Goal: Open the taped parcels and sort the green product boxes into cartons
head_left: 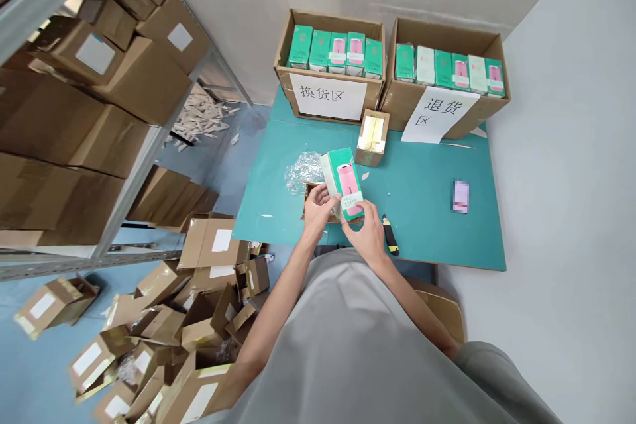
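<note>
Both my hands hold a green product box with a pink item pictured on it point(344, 182), just above the near edge of the teal table point(427, 212). My left hand point(318, 205) grips its near left side. My right hand point(365, 230) pinches its near bottom corner. Under the box lies an opened brown shipping carton point(309, 193), mostly hidden by my hands. Crumpled clear plastic wrap point(302, 171) rests just left of the box.
A yellow-black utility knife point(390, 236) lies right of my right hand, a small open carton point(372, 137) beyond it. Two big labelled cartons of green boxes point(328, 94) point(447, 109) stand at the back. A phone point(461, 197), shelving point(124, 165) and floor cartons point(163, 338) surround.
</note>
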The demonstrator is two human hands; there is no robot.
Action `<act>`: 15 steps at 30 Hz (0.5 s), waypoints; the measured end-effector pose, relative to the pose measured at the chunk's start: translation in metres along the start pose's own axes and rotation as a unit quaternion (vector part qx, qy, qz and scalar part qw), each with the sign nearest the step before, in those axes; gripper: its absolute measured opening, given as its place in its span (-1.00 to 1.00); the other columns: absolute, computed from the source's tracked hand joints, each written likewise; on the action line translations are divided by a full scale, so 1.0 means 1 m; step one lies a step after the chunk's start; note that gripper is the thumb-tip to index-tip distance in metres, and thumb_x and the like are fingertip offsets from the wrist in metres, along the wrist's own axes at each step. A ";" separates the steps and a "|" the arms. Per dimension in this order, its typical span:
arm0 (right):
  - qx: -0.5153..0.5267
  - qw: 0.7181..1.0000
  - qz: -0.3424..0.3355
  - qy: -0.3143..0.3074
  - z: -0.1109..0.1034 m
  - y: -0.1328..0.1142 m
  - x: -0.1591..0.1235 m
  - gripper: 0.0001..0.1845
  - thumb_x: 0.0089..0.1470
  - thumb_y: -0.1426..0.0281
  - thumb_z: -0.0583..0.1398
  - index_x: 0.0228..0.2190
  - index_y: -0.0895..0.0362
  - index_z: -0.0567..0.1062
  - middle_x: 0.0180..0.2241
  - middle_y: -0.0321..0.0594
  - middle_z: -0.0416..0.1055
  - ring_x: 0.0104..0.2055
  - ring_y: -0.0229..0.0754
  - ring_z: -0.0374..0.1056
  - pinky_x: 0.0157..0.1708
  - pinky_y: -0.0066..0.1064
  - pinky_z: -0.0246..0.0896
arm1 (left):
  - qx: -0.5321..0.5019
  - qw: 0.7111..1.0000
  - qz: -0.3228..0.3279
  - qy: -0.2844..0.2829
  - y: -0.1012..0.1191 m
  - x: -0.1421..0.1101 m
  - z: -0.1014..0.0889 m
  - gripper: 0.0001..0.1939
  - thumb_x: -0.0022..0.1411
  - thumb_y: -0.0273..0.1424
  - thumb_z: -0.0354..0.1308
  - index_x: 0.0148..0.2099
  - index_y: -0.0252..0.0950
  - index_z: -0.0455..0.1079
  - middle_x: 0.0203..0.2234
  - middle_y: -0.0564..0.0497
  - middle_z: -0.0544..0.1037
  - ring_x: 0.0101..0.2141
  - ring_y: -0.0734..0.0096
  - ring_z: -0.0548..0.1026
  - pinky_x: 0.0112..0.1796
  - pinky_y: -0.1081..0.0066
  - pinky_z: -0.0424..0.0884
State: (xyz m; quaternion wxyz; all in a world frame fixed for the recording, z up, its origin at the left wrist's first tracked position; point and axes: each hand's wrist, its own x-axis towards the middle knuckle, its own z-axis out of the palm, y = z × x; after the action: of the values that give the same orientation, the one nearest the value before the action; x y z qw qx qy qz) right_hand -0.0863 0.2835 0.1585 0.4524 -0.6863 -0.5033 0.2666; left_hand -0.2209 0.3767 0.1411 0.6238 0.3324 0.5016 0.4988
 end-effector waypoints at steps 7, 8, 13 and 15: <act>0.331 0.928 0.167 -0.027 -0.003 0.012 0.006 -0.47 0.13 0.09 0.47 0.02 -0.04 0.44 0.03 -0.15 0.62 0.11 0.02 0.59 -0.08 -0.19 0.71 | -0.050 0.999 0.002 -0.005 -0.004 0.005 -0.016 -0.36 0.01 -0.13 0.67 0.10 -0.20 0.62 0.10 -0.20 0.72 0.19 -0.02 0.65 0.26 0.01 0.53; 0.370 0.909 0.189 -0.043 -0.005 0.011 0.006 -0.47 0.13 0.08 0.47 0.00 -0.04 0.44 0.01 -0.17 0.64 0.09 0.00 0.60 -0.07 -0.18 0.72 | -0.055 0.998 0.005 0.009 -0.006 0.007 -0.019 -0.34 -0.03 -0.17 0.69 0.10 -0.20 0.63 0.09 -0.19 0.72 0.17 0.01 0.66 0.29 0.01 0.51; 0.454 0.857 0.228 -0.080 -0.010 0.007 0.006 -0.49 0.12 0.08 0.49 -0.02 -0.08 0.45 -0.02 -0.25 0.67 0.02 -0.05 0.62 -0.07 -0.17 0.73 | -0.036 0.997 -0.022 0.057 -0.010 0.012 -0.028 -0.30 -0.08 -0.21 0.69 0.12 -0.24 0.63 -0.12 -0.11 0.74 0.00 0.10 0.70 0.22 0.05 0.54; 0.462 0.850 0.237 -0.090 -0.010 0.007 0.008 -0.48 0.10 0.08 0.48 -0.01 -0.08 0.45 -0.03 -0.25 0.68 0.02 -0.03 0.63 -0.08 -0.15 0.73 | -0.041 0.997 -0.056 0.035 -0.006 0.009 -0.027 -0.33 -0.04 -0.20 0.66 0.12 -0.25 0.63 -0.15 -0.11 0.75 -0.04 0.11 0.71 0.16 0.08 0.58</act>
State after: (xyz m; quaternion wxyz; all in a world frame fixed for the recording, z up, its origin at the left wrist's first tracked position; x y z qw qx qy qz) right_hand -0.0720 0.2866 0.1578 0.5934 -0.4694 -0.1823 0.6280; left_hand -0.2445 0.3815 0.1254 0.6456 0.2602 0.5202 0.4950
